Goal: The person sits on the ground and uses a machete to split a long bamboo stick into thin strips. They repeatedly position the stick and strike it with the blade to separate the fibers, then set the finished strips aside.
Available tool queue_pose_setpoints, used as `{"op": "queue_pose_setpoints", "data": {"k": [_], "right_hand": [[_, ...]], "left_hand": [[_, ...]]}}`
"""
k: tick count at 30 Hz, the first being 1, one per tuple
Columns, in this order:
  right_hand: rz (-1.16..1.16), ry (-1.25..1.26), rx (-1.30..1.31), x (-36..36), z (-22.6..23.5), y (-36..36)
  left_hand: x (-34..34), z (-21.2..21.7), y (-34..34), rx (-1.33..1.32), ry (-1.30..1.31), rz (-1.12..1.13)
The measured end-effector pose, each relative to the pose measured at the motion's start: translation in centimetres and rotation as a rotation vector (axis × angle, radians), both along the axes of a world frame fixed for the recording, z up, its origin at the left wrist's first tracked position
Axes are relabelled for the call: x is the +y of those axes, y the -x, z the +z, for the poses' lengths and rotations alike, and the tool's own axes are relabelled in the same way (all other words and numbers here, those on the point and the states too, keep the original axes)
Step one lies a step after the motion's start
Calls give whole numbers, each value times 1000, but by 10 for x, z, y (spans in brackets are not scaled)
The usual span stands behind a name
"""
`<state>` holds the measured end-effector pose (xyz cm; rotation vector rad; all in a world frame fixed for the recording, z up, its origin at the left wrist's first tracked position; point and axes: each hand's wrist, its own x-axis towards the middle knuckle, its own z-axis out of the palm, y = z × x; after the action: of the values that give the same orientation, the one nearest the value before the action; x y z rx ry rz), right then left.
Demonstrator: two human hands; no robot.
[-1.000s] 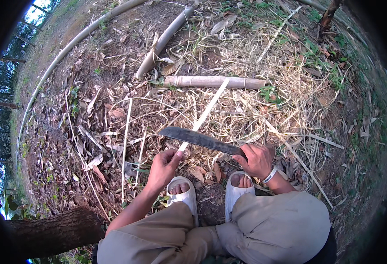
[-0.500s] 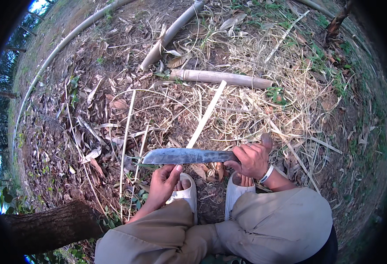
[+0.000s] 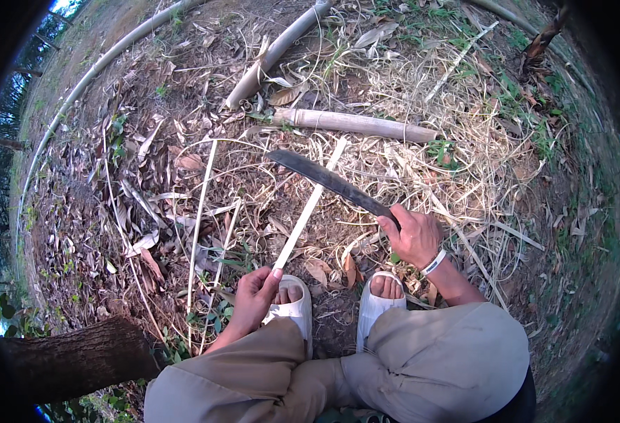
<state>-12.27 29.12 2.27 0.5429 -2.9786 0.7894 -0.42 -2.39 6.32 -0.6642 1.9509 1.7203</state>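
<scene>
a: where was the bamboo strip (image 3: pixel 308 209), and how was it held?

b: it lay slanted over the littered ground, its near end pinched in the left hand (image 3: pixel 255 296) just above the white sandals (image 3: pixel 292 304), its far end running up toward the short bamboo log (image 3: pixel 355 124). the left fingers were curled closed around that near end, thumb on top, which i judged kept the strip steady and angled away from the body.

a: and the blade?

b: the right hand (image 3: pixel 415 236) had its fingers wrapped fully around the handle of a long dark machete (image 3: pixel 329 180). the blade stretched up and left, crossing over the strip about midway along it (whether the edge touched the strip or hung just above it, i could not tell).

a: why that arrangement?

b: it looked like a working grip: one hand anchoring the thin piece low by the feet, the other holding the blade out past the toes, so the edge sat well apart from the sandals and knees.

a: what lay around?

b: more pale strips (image 3: pixel 200 211) lay to the left among dry leaves and shavings, a longer bamboo pole (image 3: pixel 274 51) lay beyond the log, and a dark tree trunk (image 3: pixel 70 359) sat at the lower left.
</scene>
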Motion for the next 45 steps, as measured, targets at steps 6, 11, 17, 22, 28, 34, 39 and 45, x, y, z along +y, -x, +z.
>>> {"op": "queue_pose_setpoints", "data": {"k": [6,11,17,22,28,34,39,45], "right_hand": [[104,19,144,3,-2,0],[150,73,50,-13,-12,-12],[-115,-40,-43,16,-19,15],[240,109,121,-8,-12,-12],[-407,150,-50,50,-39,40],[-251,196,-179,19,9,-15],[158,273,-84,-36,-5,-61],[198,274,-108,-42,-10,-72]], "left_hand": [[-11,-6,-16,-39,-31,-49],[0,6,-6,-68,-87,21],[-5,8,-11,-176,-165,55],[-8,1,-14,-105,-192,40],[-19,-4,-19,3,58,33],[-8,-5,5,88,226,-55],[-3,-1,20,-36,-77,-14],[2,-22,14,143,-64,84]]}}
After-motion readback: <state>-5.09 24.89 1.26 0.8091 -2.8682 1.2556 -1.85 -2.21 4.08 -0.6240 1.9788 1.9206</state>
